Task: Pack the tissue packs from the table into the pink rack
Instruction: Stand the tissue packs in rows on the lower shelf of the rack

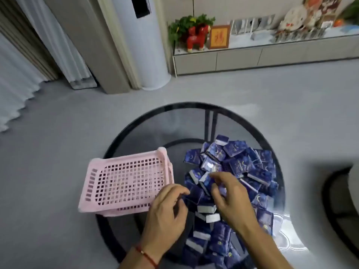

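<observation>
Your pink rack point(126, 181) sits at the left of the round glass surface point(147, 121), empty, with its left end overhanging the black rim and the grey floor point(48, 152) open beyond it. Just right of the rack's near corner, your left hand point(167, 212) hovers with fingers loosely curled; they reach the edge of the pile, but blur hides whether they hold a pack, so I cannot tell. A red cord point(146, 256) circles that wrist. Next comes the heap of blue tissue packs point(233, 171), filling the right half of the surface up to its right rim. Your right hand point(231, 195) lies over the heap, fingers bent onto one tissue pack point(206, 182), apparently pinching it. Bare glass stays open behind rack and heap.
</observation>
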`<state>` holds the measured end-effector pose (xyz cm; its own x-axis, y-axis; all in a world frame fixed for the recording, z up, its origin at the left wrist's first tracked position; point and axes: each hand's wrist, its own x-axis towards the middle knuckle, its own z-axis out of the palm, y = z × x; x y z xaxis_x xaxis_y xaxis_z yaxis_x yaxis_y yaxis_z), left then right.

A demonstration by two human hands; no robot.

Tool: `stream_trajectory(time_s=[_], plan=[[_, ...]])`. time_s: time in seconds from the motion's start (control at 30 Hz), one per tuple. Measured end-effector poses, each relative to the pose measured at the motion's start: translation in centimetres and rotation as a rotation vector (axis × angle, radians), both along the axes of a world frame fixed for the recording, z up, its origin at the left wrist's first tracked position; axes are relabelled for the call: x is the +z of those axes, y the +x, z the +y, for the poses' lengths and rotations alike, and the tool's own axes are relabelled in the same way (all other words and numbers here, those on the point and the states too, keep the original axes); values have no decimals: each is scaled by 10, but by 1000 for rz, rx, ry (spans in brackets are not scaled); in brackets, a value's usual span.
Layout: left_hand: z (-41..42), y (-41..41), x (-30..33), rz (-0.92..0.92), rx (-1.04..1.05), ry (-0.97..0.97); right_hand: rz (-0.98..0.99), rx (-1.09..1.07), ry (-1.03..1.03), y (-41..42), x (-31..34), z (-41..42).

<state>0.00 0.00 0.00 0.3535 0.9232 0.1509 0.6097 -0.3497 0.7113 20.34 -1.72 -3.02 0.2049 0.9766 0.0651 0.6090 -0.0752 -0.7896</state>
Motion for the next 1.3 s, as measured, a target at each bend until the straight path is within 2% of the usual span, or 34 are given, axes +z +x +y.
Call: stream_trajectory(time_s=[0.13, 0.23, 0.37, 0.57, 0.63, 0.77, 0.83, 0.9, 1.0, 1.07, 1.17, 1.3], plan=[[-8, -10, -90, 35, 10, 164, -99, 33, 201, -9, -55, -15], [-21, -23, -153, -7, 12, 290, -200, 45, 325, -16, -89, -39], [-24, -33, -202, -35, 21, 298, -397, 58, 372, -21, -121, -59], [-28, -42, -212, 51, 31, 360, -560, 25, 416, -22, -133, -68], [-32, -47, -200, 11, 67, 379, -595, -1, 387, -26, -130, -72], [-45, -55, -183, -80, 134, 339, -708, -67, 242, -35, -123, -82], [-53, -56, -177, -122, 130, 299, -754, -85, 114, -37, -120, -80], [-62, -55, -172, -148, 109, 279, -782, -70, 77, -37, -120, -75], [-77, -54, -166, -221, 121, 239, -710, -71, 165, -36, -116, -71], [-84, -52, -165, -277, 121, 201, -578, -112, 250, -33, -110, -76], [-88, -50, -157, -338, 113, 122, -127, -154, 352, -27, -82, -90], [-89, -51, -142, -479, 37, -70, 299, 33, 234, -30, -61, -104]])
